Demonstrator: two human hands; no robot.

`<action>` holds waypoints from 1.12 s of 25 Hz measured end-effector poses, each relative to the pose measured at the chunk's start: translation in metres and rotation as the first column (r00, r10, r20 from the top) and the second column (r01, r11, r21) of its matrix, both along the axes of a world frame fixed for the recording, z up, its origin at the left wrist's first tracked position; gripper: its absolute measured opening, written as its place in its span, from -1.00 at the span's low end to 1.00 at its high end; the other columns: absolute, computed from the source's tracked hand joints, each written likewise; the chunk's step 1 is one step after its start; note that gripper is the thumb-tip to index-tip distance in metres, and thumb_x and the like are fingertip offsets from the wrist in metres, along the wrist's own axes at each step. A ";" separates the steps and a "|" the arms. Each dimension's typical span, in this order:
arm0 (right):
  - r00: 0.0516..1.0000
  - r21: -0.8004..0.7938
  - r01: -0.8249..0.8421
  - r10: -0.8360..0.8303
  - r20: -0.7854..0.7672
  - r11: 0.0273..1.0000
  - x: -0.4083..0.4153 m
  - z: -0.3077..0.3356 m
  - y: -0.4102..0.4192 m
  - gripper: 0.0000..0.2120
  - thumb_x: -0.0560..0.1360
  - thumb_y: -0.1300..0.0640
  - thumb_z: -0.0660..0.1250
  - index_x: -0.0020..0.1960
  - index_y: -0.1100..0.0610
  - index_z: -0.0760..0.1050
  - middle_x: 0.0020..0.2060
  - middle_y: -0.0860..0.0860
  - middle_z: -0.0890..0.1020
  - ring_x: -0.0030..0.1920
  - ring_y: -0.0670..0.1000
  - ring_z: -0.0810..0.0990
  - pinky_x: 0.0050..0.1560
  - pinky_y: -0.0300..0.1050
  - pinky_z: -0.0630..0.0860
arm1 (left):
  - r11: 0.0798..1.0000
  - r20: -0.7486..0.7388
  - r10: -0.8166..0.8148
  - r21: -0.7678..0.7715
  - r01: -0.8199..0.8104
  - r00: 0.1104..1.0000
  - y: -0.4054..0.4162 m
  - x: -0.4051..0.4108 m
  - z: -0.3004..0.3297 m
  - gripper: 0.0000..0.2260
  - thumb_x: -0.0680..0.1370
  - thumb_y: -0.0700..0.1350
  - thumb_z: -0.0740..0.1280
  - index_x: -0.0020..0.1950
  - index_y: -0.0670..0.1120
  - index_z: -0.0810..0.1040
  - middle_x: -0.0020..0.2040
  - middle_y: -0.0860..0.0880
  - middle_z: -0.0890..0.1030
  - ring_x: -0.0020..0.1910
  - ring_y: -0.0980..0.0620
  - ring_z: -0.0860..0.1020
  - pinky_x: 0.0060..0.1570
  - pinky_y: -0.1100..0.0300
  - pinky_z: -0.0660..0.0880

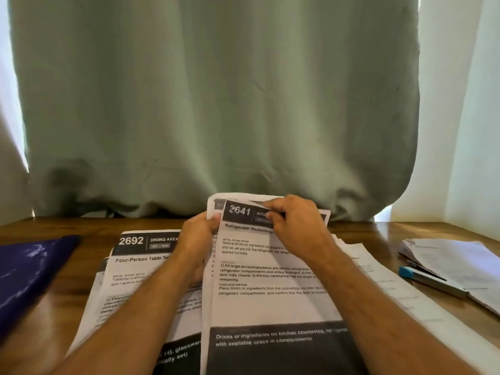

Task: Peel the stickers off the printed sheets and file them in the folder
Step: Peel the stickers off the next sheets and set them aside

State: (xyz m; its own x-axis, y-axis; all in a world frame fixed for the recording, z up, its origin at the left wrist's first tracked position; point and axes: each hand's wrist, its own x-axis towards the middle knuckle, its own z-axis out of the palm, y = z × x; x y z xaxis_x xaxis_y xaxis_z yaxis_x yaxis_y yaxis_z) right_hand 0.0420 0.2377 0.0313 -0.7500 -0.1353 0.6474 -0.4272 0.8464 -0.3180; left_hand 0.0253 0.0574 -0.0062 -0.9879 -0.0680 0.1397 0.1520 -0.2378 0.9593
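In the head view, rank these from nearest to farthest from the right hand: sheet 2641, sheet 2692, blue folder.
From the right hand:
1. Sheet 2641, pinched at its top.
2. Sheet 2692, to its left.
3. Blue folder, at the table's far left.

On the wooden surface (359, 234), the dark blue plastic folder (29, 269) lies far left, overlapping printed paper sheets (270, 299) in the middle, a blue-capped pen (430, 281) beside a loose paper stack (460, 263) far right.

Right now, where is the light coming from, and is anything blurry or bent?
Head view: daylight glows around the edges of the curtain; the blue folder shows white glare; the wide lens bows the table edge; print on sheet 2641 is slightly soft.
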 end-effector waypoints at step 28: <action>0.992 -0.302 -0.027 -0.011 -0.123 0.953 -0.005 -0.025 0.007 -0.45 0.53 0.13 0.41 0.43 -0.10 0.27 0.32 -0.03 0.32 0.20 -0.04 0.50 0.14 -0.24 0.51 | 0.992 -0.261 0.048 -0.101 -0.077 0.964 0.007 -0.003 -0.009 -0.93 0.62 -0.17 0.33 0.04 -0.10 0.61 -0.11 -0.12 0.74 -0.15 -0.09 0.72 -0.13 0.00 0.65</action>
State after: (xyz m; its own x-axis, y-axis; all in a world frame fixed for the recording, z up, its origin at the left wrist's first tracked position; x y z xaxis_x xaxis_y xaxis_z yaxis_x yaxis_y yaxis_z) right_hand 0.0369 0.2447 0.0067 -0.6630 0.0757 0.7448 -0.4846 0.7150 -0.5040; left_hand 0.0218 0.0646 -0.0155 -0.9116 -0.0983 0.3992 0.4089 -0.1155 0.9052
